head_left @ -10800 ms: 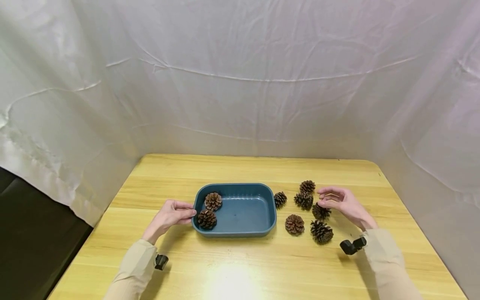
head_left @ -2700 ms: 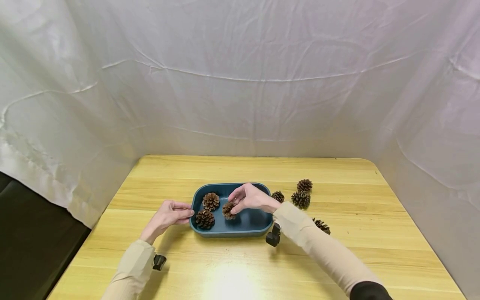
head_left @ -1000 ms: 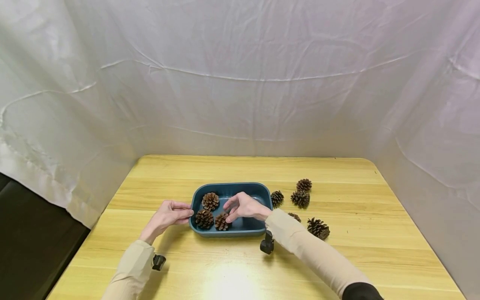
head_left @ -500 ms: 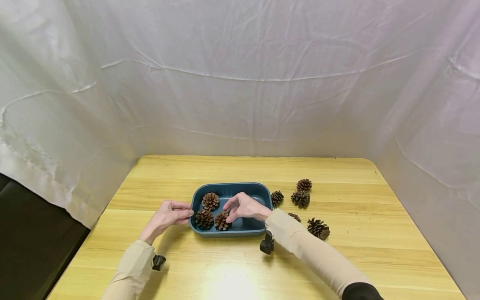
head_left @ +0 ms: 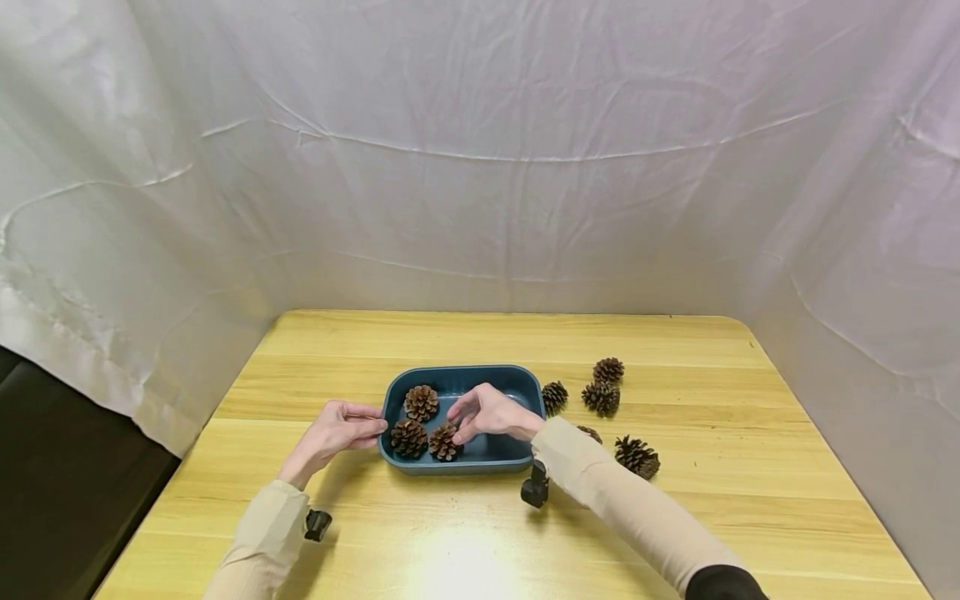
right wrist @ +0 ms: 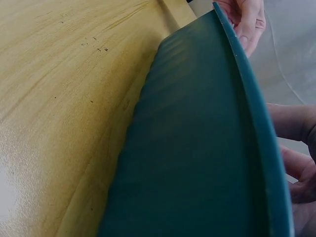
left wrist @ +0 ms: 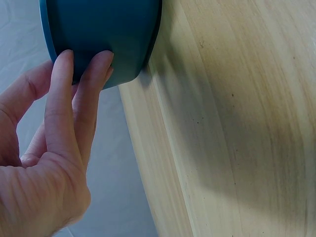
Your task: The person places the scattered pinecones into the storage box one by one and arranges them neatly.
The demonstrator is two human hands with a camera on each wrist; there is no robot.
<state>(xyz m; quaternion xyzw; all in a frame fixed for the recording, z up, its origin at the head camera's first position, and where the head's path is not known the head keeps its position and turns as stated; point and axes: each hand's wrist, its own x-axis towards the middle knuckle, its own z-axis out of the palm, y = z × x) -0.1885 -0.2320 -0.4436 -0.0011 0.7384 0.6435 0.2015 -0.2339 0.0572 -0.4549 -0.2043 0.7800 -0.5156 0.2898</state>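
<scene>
A dark teal plastic box [head_left: 472, 468] stands on the table. My left hand [head_left: 337, 433] pinches its left end; in the left wrist view two fingers lie along the outside wall [left wrist: 106, 29], and the thumb is mostly hidden. Inside, one pine cone [head_left: 421, 403] sits at the back left and another [head_left: 408, 437] at the front left. My right hand [head_left: 487, 417] reaches into the box and holds a third pine cone [head_left: 443, 444] by thumb and fingers, low beside the front left one. In the right wrist view the box's front wall [right wrist: 182, 123] hides that cone.
Right of the box lie several loose pine cones: one [head_left: 554, 398] close to its right end, a back pair [head_left: 608, 370], and a large one [head_left: 637, 457] nearer the front. Another [head_left: 590, 433] is partly covered by the right sleeve. Pale curtains surround the wooden table [head_left: 420, 542].
Over the longer span, my right hand has brought a pine cone from the right into the box, then lowered it towards the front left. In the last second almost nothing moves.
</scene>
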